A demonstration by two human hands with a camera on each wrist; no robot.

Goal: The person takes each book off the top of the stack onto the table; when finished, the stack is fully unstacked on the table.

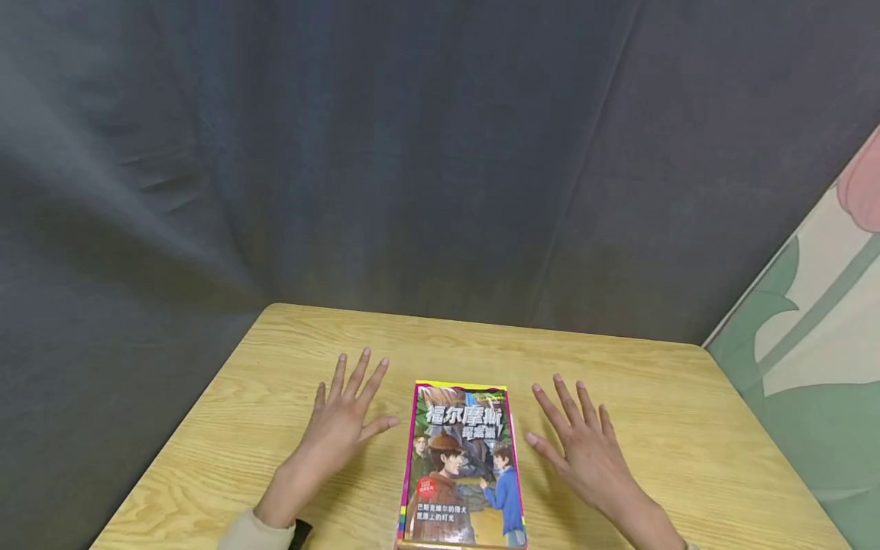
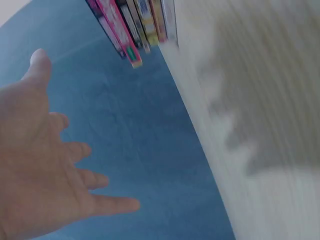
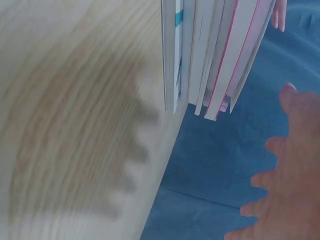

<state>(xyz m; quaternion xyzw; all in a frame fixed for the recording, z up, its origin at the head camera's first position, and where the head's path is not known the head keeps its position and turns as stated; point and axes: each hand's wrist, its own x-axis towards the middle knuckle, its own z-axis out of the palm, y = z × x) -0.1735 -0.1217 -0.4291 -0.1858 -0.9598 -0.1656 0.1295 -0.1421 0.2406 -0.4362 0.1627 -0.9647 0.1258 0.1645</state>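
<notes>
A stack of books [image 1: 462,466] lies on the table near its front edge, with an illustrated cover and large Chinese lettering on top. In the left wrist view the spines [image 2: 135,25] show several volumes of differing thickness, one bright pink. The page edges [image 3: 215,55] face the right wrist view. To the left of the stack, my left hand [image 1: 337,431] is held with fingers straight and spread, apart from the books. My right hand [image 1: 584,451] is on the other side, likewise spread and touching no book. Both hands cast shadows on the tabletop, seen in the wrist views.
The light wood-grain table [image 1: 687,428] has rounded far corners. A dark grey-blue cloth [image 1: 412,168] hangs behind it and along the left. At the right is a wall covering [image 1: 818,351] printed with a pink flower and green leaves.
</notes>
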